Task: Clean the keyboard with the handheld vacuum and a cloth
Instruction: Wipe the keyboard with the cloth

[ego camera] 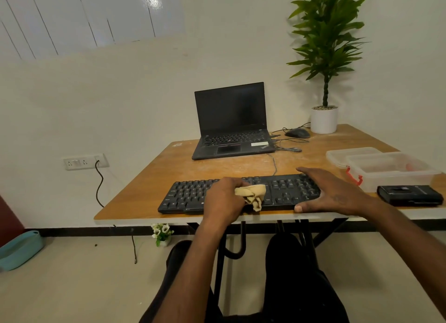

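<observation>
Two hands on the keyboard (241, 193), cloth (252, 195) in play.
I see the left hand (223, 197) with fingers curled tight around the bunched yellow cloth, pressing it on the keys mid-board. Right hand (333, 192) lies flat, fingers spread, thumb on the front edge, pinning the numpad end. Keyboard sits along the table's (169, 168) near edge, laptop (231, 122) behind it.

Black keyboard (241, 193), tan cloth (252, 194), orange-brown table (183, 163).

keyboard (190, 194) middle hidden; key legends unreadable
</observation>
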{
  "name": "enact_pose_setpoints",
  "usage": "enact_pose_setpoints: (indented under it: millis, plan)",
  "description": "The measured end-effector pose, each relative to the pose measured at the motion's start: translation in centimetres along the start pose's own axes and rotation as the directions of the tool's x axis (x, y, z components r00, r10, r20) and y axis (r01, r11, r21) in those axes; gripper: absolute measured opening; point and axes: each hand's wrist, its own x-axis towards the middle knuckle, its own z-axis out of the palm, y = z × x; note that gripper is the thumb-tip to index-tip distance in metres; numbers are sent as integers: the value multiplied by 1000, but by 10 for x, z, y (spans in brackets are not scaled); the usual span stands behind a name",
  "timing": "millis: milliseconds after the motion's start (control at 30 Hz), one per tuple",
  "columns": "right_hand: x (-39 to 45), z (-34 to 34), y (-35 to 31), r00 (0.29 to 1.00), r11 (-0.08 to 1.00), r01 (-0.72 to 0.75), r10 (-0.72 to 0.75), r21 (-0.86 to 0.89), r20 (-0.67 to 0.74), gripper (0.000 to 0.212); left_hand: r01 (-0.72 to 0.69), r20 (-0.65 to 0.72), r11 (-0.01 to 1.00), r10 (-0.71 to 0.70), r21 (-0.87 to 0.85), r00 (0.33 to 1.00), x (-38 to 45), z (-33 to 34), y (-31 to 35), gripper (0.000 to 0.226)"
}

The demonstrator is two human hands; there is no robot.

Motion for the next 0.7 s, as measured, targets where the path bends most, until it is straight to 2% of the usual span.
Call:
enact_pose_setpoints:
  millis: [133,267,467,700]
  plan:
    - [1,-3,2,1000,1000,5,-6,13,26,134,-37,4,999,37,-4,999,-1,7,7,42]
    - [1,-6,9,998,999,11,-13,33,66,138,19,15,999,-18,-35,1000,0,-6,-8,38]
    - [4,-4,13,997,999,-38,37,9,65,141,64,-18,997,-64,36,998,0,-21,-22,45]
    - [5,-1,13,998,998,-51,52,-25,39,142,-52,39,999,52,3,998,1,6,14,48]
